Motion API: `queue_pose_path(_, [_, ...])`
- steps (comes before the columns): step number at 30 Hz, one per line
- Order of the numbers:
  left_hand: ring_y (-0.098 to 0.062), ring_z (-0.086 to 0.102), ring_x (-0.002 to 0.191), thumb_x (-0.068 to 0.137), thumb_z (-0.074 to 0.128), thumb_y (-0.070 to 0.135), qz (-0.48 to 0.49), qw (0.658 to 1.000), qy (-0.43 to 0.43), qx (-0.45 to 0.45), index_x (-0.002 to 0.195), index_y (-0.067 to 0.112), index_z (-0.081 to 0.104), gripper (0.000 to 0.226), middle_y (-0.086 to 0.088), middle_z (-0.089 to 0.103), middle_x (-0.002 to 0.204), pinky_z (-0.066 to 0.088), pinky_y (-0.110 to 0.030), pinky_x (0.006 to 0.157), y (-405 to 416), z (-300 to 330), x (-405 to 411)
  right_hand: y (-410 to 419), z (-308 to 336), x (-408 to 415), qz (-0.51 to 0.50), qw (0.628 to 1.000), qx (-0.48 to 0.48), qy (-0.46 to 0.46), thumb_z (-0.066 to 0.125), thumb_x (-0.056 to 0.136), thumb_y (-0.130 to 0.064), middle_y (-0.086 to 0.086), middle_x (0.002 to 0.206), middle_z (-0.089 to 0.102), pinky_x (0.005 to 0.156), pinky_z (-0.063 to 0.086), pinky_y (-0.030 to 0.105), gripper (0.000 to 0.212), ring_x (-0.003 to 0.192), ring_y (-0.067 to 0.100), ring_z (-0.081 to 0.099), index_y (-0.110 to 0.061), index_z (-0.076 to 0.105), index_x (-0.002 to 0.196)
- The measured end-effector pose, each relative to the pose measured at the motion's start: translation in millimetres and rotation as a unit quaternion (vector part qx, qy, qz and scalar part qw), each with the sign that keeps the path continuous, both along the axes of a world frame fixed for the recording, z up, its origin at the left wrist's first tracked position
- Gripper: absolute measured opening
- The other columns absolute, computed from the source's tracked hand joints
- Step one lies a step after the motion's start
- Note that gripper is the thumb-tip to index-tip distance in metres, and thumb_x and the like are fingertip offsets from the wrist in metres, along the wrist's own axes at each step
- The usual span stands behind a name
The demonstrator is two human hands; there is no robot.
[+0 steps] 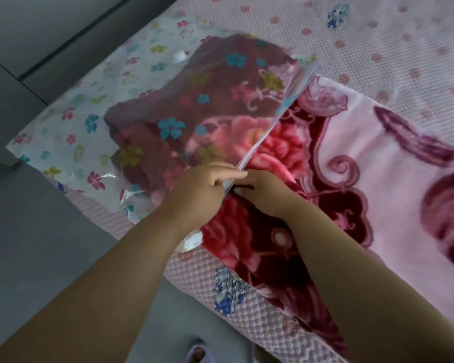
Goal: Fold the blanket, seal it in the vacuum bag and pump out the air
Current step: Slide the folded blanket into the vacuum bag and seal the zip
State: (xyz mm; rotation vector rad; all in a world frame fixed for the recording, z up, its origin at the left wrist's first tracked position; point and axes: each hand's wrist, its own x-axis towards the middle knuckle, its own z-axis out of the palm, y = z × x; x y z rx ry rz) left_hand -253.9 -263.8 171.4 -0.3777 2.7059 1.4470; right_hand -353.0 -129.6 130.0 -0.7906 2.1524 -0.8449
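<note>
A clear vacuum bag (89, 121) printed with small coloured flowers lies on the bed's near-left corner. A red and pink floral blanket (364, 158) is partly inside it; the dark folded end shows through the plastic, the rest spreads out to the right. The bag's open edge (281, 111) runs diagonally across the blanket. My left hand (202, 189) pinches that edge at its near end. My right hand (268, 192) sits right beside it, fingers curled at the same edge over a small dark thing. A white valve (180, 57) sits near the bag's far side.
The bed has a pink quilted cover (378, 35) with blue flower patches. Grey floor (50, 244) lies to the left and below. A lilac slipper (197, 352) shows at the bottom edge, close to the bed's side.
</note>
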Motion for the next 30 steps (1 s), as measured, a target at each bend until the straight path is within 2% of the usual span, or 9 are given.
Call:
queue_pose_path(2, [-0.006, 0.051, 0.118, 0.093, 0.051, 0.009, -0.045, 0.994, -0.013, -0.094, 0.119, 0.033, 0.067, 0.039, 0.009, 0.053, 0.136, 0.037, -0.018, 0.102, 5.4, -2.5, -25.3, 25.8, -1.4, -11.9, -0.081, 0.992, -0.027, 0.09, 0.057, 0.091, -0.01, 0.006, 0.112, 0.067, 0.084, 0.039, 0.018, 0.024, 0.105, 0.022, 0.06, -0.013, 0.07, 0.11])
queue_pose_path(5, [-0.015, 0.039, 0.135, 0.096, 0.05, 0.028, -0.095, 0.973, -0.036, -0.209, 0.128, 0.033, 0.06, 0.034, 0.005, 0.042, 0.147, 0.034, -0.033, 0.11, 18.0, -8.4, -73.2, 58.8, -0.2, -52.4, -0.199, 0.949, -0.024, 0.242, 0.068, 0.081, -0.012, 0.008, 0.101, 0.069, 0.079, 0.037, 0.019, 0.02, 0.095, 0.025, 0.062, -0.011, 0.074, 0.1])
queue_pose_path(11, [-0.029, 0.043, 0.128, 0.098, 0.043, 0.039, -0.132, 0.949, -0.065, -0.279, 0.133, 0.025, 0.054, 0.04, -0.009, 0.045, 0.139, 0.04, -0.041, 0.104, 35.7, -16.5, -178.7, 79.2, -4.3, -173.8, -0.238, 0.923, 0.047, 0.3, 0.073, 0.077, -0.031, 0.01, 0.119, 0.061, 0.098, 0.039, 0.031, 0.047, 0.112, 0.028, 0.055, -0.01, 0.063, 0.118])
queue_pose_path(15, [-0.033, 0.039, 0.132, 0.1, 0.035, 0.045, -0.147, 0.946, -0.069, -0.28, 0.135, 0.022, 0.052, 0.045, -0.011, 0.042, 0.145, 0.035, -0.047, 0.107, 45.1, -22.6, -237.4, 81.8, -9.7, -238.3, -0.229, 0.936, 0.12, 0.239, 0.072, 0.07, -0.056, 0.008, 0.139, 0.045, 0.108, 0.031, 0.038, 0.086, 0.13, 0.028, 0.039, -0.013, 0.041, 0.139])
queue_pose_path(18, [-0.035, 0.039, 0.131, 0.1, 0.03, 0.045, -0.156, 0.941, -0.076, -0.291, 0.131, 0.023, 0.056, 0.046, -0.012, 0.044, 0.142, 0.027, -0.046, 0.108, 49.0, -27.5, -271.2, 82.5, -17.6, -271.5, -0.213, 0.947, 0.177, 0.162, 0.072, 0.054, -0.071, 0.01, 0.131, 0.051, 0.099, 0.042, 0.04, 0.106, 0.119, 0.029, 0.05, -0.014, 0.039, 0.137])
queue_pose_path(21, [-0.032, 0.034, 0.137, 0.099, 0.025, 0.05, -0.128, 0.943, -0.095, -0.291, 0.133, 0.026, 0.053, 0.05, -0.003, 0.031, 0.154, 0.015, -0.053, 0.11, 54.0, -27.3, -302.2, 77.7, -26.2, -291.5, -0.178, 0.965, 0.179, 0.074, 0.073, 0.039, -0.074, 0.005, 0.106, 0.064, 0.085, 0.05, 0.037, 0.097, 0.092, 0.023, 0.06, -0.017, 0.057, 0.115])
queue_pose_path(24, [-0.025, 0.02, 0.145, 0.084, 0.01, 0.074, -0.101, 0.958, -0.139, -0.228, 0.148, 0.031, 0.032, 0.081, 0.011, 0.017, 0.159, 0.005, -0.059, 0.113, 56.6, -21.9, -326.5, 72.1, -35.8, -299.6, -0.141, 0.974, 0.177, 0.021, 0.078, 0.045, -0.067, 0.003, 0.107, 0.066, 0.089, 0.048, 0.033, 0.085, 0.093, 0.02, 0.061, -0.019, 0.064, 0.113])
queue_pose_path(26, [-0.023, 0.02, 0.146, 0.076, 0.001, 0.081, -0.093, 0.969, -0.144, -0.178, 0.15, 0.03, 0.028, 0.094, 0.005, 0.025, 0.158, 0.01, -0.05, 0.118, 58.2, -20.1, -337.9, 70.7, -39.9, -299.8, -0.13, 0.973, 0.188, 0.013, 0.08, 0.052, -0.061, 0.001, 0.111, 0.063, 0.087, 0.044, 0.029, 0.08, 0.098, 0.02, 0.059, -0.019, 0.062, 0.118])
queue_pose_path(30, [-0.022, 0.03, 0.142, 0.089, 0.002, 0.071, -0.051, 0.985, -0.133, -0.101, 0.144, 0.025, 0.043, 0.082, -0.005, 0.041, 0.15, 0.014, -0.042, 0.119, 64.6, -14.0, -345.0, 71.8, -37.0, -286.3, -0.149, 0.98, 0.123, 0.041, 0.083, 0.062, -0.042, 0.005, 0.1, 0.065, 0.075, 0.043, 0.027, 0.053, 0.089, 0.02, 0.061, -0.016, 0.067, 0.105])
